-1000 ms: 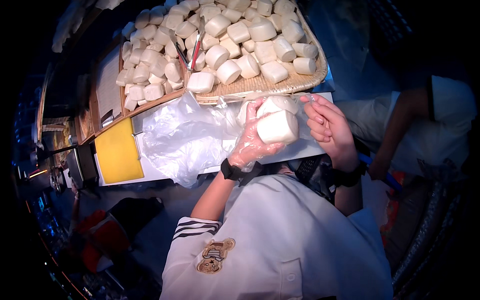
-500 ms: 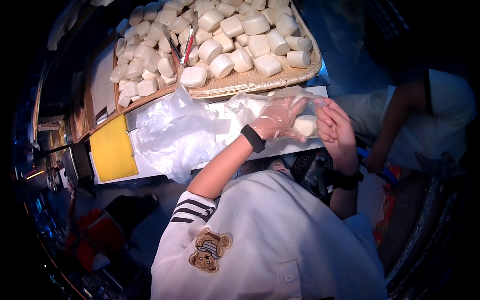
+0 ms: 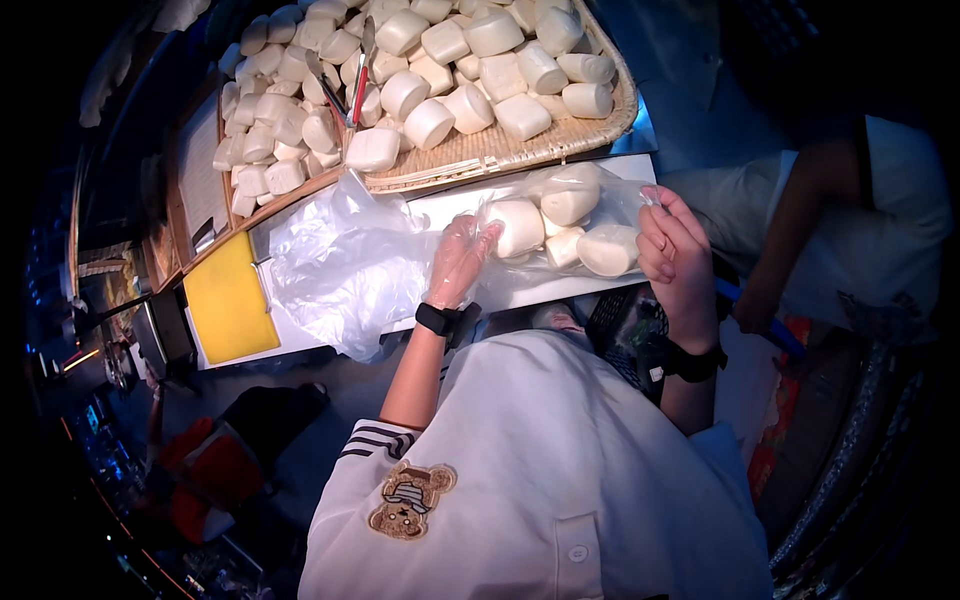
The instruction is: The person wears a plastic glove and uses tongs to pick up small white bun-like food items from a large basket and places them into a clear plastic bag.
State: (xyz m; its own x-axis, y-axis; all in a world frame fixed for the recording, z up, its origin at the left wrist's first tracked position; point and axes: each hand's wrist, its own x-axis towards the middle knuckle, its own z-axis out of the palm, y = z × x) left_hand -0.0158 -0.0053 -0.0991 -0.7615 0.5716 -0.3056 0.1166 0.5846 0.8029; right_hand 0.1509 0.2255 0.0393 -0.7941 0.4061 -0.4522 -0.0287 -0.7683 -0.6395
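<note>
Your tan tray (image 3: 480,170) shows a woven pattern, with creamy-white pieces (image 3: 405,95) in it. Nearer you than the tray, the filled bag (image 3: 622,197) is clear, the flat sheet (image 3: 231,300) yellow, your wristbands (image 3: 437,320) black, your shirt (image 3: 510,450) white with black sleeve stripes (image 3: 378,441).

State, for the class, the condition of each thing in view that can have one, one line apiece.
Clear bag, holding several white pieces, right edge pinched
Right hand, bare, fingers closed on the bag
Left hand, in clear glove, fingers bent at the bag's left end
Woven tray, heaped with white pieces
Tongs, arms apart, resting among the pieces
Plastic sheeting, crumpled
Yellow panel, flat
</note>
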